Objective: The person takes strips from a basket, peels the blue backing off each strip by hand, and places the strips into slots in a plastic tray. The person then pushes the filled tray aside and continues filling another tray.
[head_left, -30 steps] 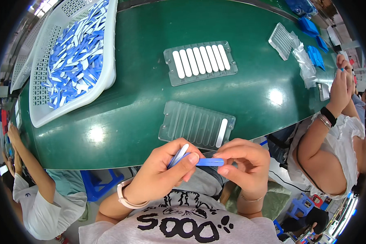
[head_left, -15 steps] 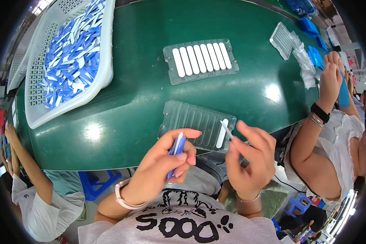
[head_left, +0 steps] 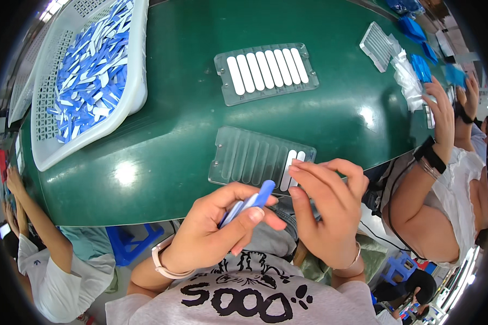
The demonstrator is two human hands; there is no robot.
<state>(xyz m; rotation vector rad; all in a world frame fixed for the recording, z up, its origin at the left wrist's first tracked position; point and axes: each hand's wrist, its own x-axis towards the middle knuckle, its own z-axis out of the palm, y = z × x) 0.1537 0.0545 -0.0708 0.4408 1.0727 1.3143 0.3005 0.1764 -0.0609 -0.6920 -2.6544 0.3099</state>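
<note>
My left hand (head_left: 217, 225) is closed around a small bundle of flat, round-ended strips (head_left: 249, 203), blue and white, with one blue strip sticking out ahead of the others. Over the right end of a clear slotted tray (head_left: 241, 157) is my right hand (head_left: 331, 211), its fingers apart and nothing visible between them. Its fingertips are at the white strips (head_left: 288, 169) lying side by side in the tray's two rightmost slots, and they partly cover these. The slots to the left hold no strips.
Beyond it lies a second clear tray (head_left: 221, 84) filled with white strips. A white basket (head_left: 138, 81) heaped with blue and white strips stands at the left. An upper-right tray (head_left: 375, 46) lies near plastic wrap (head_left: 406, 81). A co-worker's hand (head_left: 442, 111) is at the right.
The white strip my right hand was pinching now lies in the slot beside the first, and those fingers have parted. In my left hand the bundle has tilted right, one blue strip further out.
</note>
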